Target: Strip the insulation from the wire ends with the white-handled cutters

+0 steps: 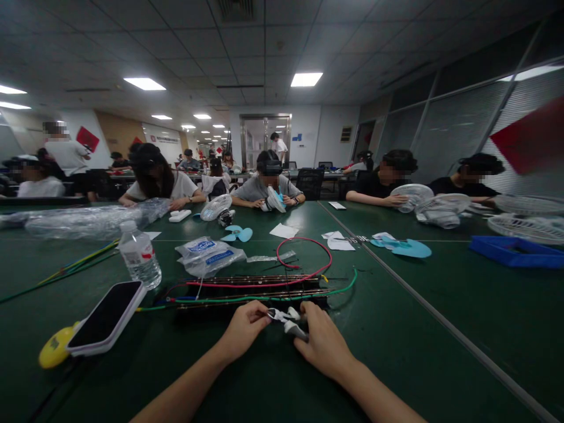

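Observation:
My right hand (325, 341) is wrapped round a pair of pliers (296, 330) with white and grey handles. Its handles are spread apart, and the metal head points left toward my left hand (245, 330). The fingertips of that hand are pinched together beside the jaws; whatever is between them is too small to make out. Just beyond both hands lies a row of black strips with copper-coloured rods (308, 277). Across it run a green wire (264, 298) and a red wire (238, 285), whose far part loops up at the right.
At left are a phone (106, 317), a yellow object (57, 348) and a water bottle (140, 258). Plastic bags (211, 256) and blue fan blades (238, 234) lie beyond the strips. A blue tray (515, 252) stands far right. Several people sit across the green table (423, 364).

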Tool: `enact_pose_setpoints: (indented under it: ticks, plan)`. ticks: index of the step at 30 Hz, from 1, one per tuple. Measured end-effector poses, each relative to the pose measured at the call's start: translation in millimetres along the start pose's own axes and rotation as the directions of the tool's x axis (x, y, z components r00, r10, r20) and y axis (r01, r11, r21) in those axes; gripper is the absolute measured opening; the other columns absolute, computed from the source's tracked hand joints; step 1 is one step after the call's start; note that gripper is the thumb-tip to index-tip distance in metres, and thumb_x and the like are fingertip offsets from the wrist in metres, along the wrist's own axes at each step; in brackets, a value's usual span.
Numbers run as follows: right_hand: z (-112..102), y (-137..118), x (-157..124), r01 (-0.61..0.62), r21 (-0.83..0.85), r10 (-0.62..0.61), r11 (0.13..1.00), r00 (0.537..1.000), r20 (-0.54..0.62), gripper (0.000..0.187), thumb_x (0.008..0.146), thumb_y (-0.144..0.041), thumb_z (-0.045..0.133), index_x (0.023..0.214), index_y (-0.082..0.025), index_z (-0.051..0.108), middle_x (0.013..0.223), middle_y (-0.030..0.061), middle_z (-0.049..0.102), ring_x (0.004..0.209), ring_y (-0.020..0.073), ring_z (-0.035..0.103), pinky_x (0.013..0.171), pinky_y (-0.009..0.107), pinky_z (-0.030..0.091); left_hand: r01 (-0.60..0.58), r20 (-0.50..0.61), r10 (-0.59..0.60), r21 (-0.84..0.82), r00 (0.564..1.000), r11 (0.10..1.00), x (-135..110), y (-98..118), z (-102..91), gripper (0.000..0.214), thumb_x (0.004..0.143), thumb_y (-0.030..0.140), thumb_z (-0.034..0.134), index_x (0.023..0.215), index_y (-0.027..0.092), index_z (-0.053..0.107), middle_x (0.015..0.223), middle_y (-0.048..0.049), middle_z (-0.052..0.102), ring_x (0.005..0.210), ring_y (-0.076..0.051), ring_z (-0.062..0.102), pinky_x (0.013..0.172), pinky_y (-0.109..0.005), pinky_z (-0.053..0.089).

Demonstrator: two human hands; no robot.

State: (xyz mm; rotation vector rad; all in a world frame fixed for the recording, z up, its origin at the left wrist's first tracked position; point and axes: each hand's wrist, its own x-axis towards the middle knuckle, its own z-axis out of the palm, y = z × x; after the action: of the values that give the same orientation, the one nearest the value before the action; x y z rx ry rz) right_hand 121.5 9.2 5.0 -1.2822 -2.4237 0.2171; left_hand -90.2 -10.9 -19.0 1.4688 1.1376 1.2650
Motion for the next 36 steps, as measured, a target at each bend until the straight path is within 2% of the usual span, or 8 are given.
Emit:
enact_pose_setpoints:
  ticks: [4, 9, 22, 36]
  plan:
    - [1, -2, 2, 0.009, -0.116, -0.008, 0.993, 1.000, 0.007, 0.028, 0.070, -0.031, 0.056, 0.096, -0.019, 0.051, 0.099, 0.0075, 0.055, 0.092, 0.0227, 0.047, 0.080, 0.032, 0.031, -0.007, 0.006, 0.007, 0.003, 1.000, 1.000, -1, 0, 0.7, 0.009, 0.075, 0.021, 0.063, 0.080, 0.013, 0.062, 0.080, -0.0042, 0.063, 0.078, -0.018, 0.060, 0.073, -0.029, 0.046]
    - [0, -3, 3, 0.002, -0.199, 0.005, 0.980, 0.999, 0.032, 0.025, 0.074, -0.036, 0.053, 0.093, -0.019, 0.052, 0.096, 0.0079, 0.057, 0.084, 0.0212, 0.050, 0.073, 0.031, 0.032, -0.008, 0.017, 0.008, -0.018, 1.000, 1.000, -2, 2, 1.5, 0.009, 0.075, 0.021, 0.063, 0.079, 0.014, 0.061, 0.078, -0.0031, 0.062, 0.076, -0.017, 0.059, 0.071, -0.028, 0.046]
    - [-7, -12, 1, -0.038, -0.176, 0.056, 0.984, 0.994, 0.098, 0.019, 0.077, -0.034, 0.051, 0.090, -0.020, 0.051, 0.091, 0.0069, 0.059, 0.079, 0.0199, 0.053, 0.068, 0.029, 0.034, -0.001, 0.010, 0.001, 0.000, 1.000, 1.000, -1, 4, 1.3, 0.015, 0.075, 0.028, 0.064, 0.081, 0.014, 0.063, 0.080, -0.0049, 0.065, 0.077, -0.018, 0.060, 0.073, -0.030, 0.047]
    - [-5, -6, 2, 0.030, -0.166, -0.022, 0.986, 0.998, 0.051, 0.029, 0.071, -0.030, 0.053, 0.098, -0.019, 0.049, 0.103, 0.0080, 0.051, 0.093, 0.0226, 0.044, 0.078, 0.032, 0.030, -0.004, -0.004, 0.004, -0.017, 1.000, 1.000, -1, 3, 0.2, 0.015, 0.074, 0.027, 0.066, 0.080, 0.013, 0.063, 0.079, -0.0046, 0.064, 0.076, -0.018, 0.060, 0.073, -0.029, 0.046]
